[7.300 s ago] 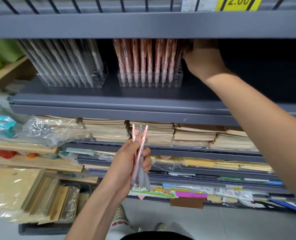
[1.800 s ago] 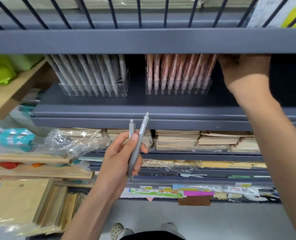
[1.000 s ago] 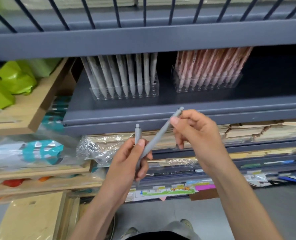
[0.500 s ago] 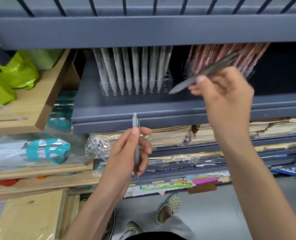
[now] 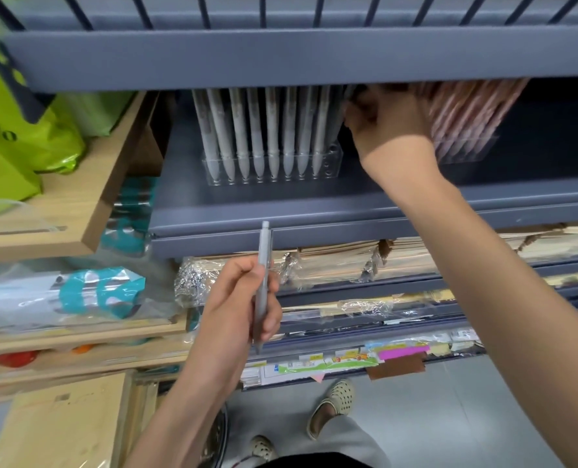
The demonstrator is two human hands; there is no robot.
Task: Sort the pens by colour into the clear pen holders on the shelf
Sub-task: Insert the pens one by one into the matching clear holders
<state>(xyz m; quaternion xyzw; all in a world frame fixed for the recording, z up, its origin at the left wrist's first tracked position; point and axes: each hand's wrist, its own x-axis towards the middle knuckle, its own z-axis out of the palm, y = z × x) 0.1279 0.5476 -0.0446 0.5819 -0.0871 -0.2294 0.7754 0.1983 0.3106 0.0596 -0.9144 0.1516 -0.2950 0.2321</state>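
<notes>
At the bottom of the frame, two feet in pale perforated clogs [image 5: 331, 403] stood on a grey floor.

Above them, at lower centre, the left hand [image 5: 243, 305] gripped one grey pen [image 5: 264, 244], its fingers curled round the lower barrel and the thumb laid against it. The pen's long axis ran almost straight up the frame. Its clicker end pointed up and leaned slightly right, and its tip poked out below the fingers. It was plain matte grey with a slim clip near the top.

Behind it, stacks of wrapped brown notebooks [image 5: 331, 265] filled the lower shelves. Green bags [image 5: 10, 130] sat at the upper left.

Farther back, the grey shelf [image 5: 314, 204] carried two clear pen holders. The left holder [image 5: 328, 167] stood at upper centre with grey pens [image 5: 257, 130] upright in it, tips down. Eight showed along its front row.

The right holder [image 5: 476, 150], at the upper right, held pink pens [image 5: 466, 113] leaning to the right. They were too blurred to count.

The right hand [image 5: 385, 119] reached up between the two holders, at the right end of the grey row. Its fingers were curled in the shadow under the upper shelf [image 5: 281, 59]. Whether they pinched anything could not be told.
</notes>
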